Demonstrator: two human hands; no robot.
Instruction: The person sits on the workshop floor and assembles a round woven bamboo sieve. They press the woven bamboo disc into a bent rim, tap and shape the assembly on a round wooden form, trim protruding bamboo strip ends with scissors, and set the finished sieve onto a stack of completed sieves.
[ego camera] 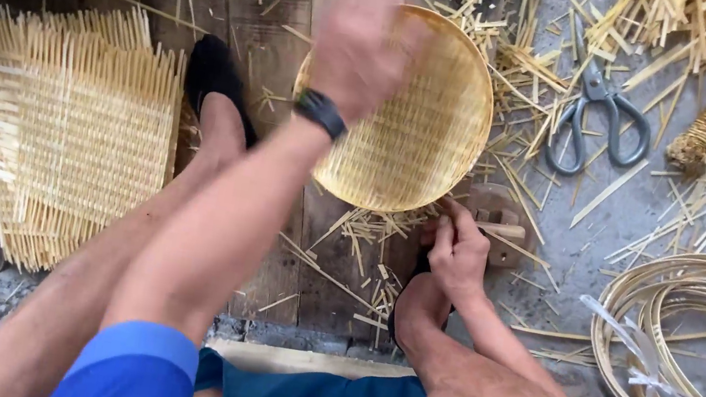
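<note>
- The left hand (363, 44), blurred, rests on the upper left rim of a round woven bamboo basket (406, 131); whether its fingers are curled around the rim cannot be told.
- The basket lies on the wooden floor boards (277, 54) between the person's feet.
- The right hand (458, 248) is below the basket's lower edge, fingers together, pinching at a small wooden block (500, 222).
- A stack of woven mats (70, 135) lies to the left, scissors (597, 119) at upper right, bamboo hoops (698, 348) at right.
</note>
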